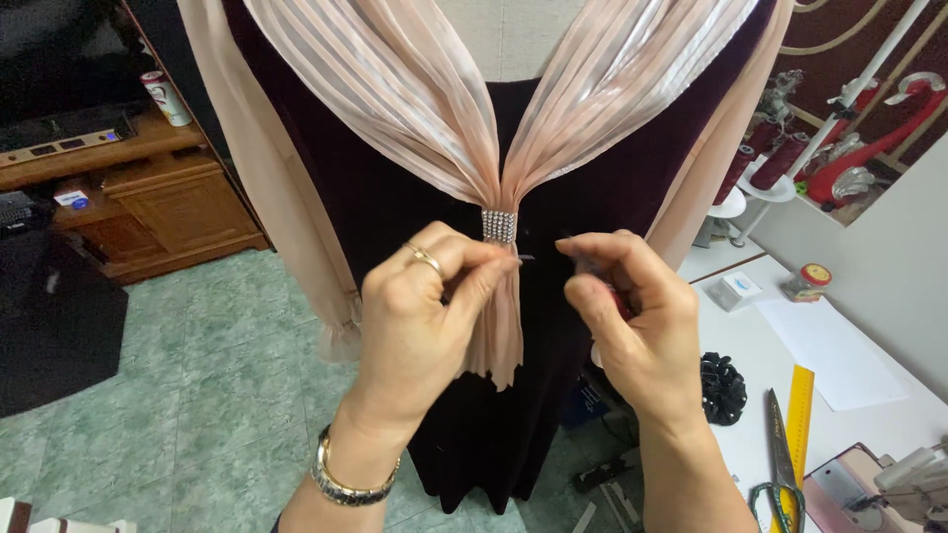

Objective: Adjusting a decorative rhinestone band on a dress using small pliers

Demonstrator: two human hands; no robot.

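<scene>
A dress form wears a dark maroon velvet dress (395, 197) with a peach pleated collar (415, 89). The collar is gathered at the chest by a small rhinestone clasp (499, 226), and its tail (502, 336) hangs below. My left hand (425, 306), with a ring and a metal wristwatch, pinches a small thin pin (524, 259) just under the clasp, against the tail. My right hand (632, 316) is curled beside it, fingertips pinched together, with a small red thing (620, 299) tucked in the palm. The two hands are a few centimetres apart.
A white worktable (849, 415) at the right holds scissors (780, 454), a yellow ruler (798, 415), a black fabric flower (723, 387), paper and a small jar (810, 280). Thread spools (780, 158) stand behind. A wooden cabinet (158, 197) is at the left on a green tiled floor.
</scene>
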